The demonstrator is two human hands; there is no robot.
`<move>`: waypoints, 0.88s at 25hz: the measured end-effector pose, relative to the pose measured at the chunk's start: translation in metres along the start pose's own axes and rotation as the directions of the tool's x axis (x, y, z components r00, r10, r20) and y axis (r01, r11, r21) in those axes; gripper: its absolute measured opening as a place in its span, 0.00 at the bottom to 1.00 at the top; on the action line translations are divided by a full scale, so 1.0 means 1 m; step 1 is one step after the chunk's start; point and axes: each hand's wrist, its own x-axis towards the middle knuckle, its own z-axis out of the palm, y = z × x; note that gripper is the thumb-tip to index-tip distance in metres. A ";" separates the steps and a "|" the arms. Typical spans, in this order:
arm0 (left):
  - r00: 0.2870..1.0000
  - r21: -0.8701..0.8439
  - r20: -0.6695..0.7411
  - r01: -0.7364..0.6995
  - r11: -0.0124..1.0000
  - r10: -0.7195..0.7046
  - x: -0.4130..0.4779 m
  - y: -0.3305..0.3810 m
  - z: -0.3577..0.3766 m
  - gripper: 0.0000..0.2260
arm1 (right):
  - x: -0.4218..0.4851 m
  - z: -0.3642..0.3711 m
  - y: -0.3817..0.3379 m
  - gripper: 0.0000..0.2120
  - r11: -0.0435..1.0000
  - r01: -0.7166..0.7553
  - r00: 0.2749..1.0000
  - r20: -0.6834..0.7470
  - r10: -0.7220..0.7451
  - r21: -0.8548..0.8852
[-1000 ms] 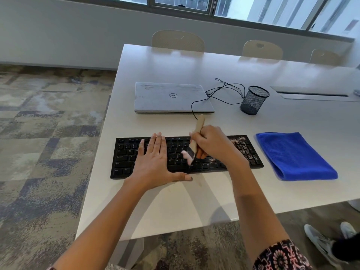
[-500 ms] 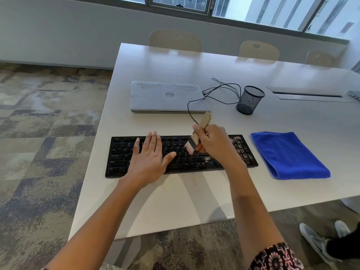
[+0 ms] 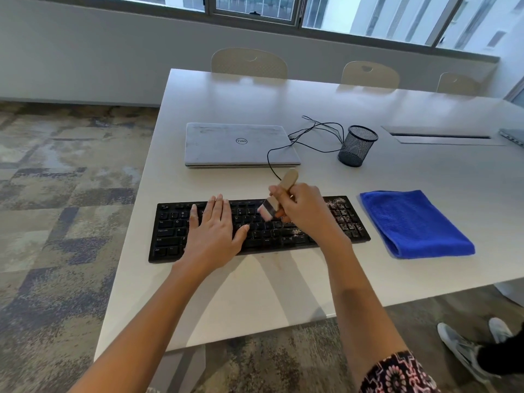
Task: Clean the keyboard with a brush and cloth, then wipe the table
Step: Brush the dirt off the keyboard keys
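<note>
A black keyboard (image 3: 170,231) lies near the front of the white table (image 3: 283,293), with grey dust on its right keys. My left hand (image 3: 212,234) rests flat on the keyboard's left half, fingers straight. My right hand (image 3: 303,208) grips a wooden-handled brush (image 3: 280,194), its pale bristles held over the middle keys. A folded blue cloth (image 3: 414,222) lies on the table just right of the keyboard.
Behind the keyboard lie a closed grey laptop (image 3: 238,144), a tangle of black cable (image 3: 314,134) and a black mesh pen cup (image 3: 357,146). Chairs (image 3: 249,62) line the far side. Another person's shoes (image 3: 465,350) stand on the carpet at lower right.
My right hand lifted the brush from the lower keys up toward the keyboard's upper rows. The left hand's thumb drew in closer to the palm; the hand stayed flat on the keys.
</note>
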 end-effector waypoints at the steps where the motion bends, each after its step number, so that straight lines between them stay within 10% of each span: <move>1: 1.000 -0.003 -0.005 0.007 1.000 -0.007 0.000 0.001 -0.001 0.34 | -0.001 0.000 -0.001 0.17 1.000 0.000 0.999 0.042 0.000 -0.004; 7: 0.999 -0.015 -0.035 0.040 0.999 -0.040 0.003 0.008 -0.002 0.32 | 0.006 -0.026 -0.006 0.14 0.980 -0.062 0.976 0.193 0.099 -0.187; 13: 0.996 -0.034 -0.081 0.022 0.999 -0.025 0.008 0.011 0.001 0.29 | 0.004 -0.014 -0.003 0.11 0.995 -0.073 0.969 0.243 0.055 0.065; 22: 0.989 -0.024 -0.135 -0.058 0.998 0.054 0.012 0.024 0.010 0.28 | 0.005 -0.030 0.016 0.10 1.000 -0.031 0.999 -0.005 0.031 -0.002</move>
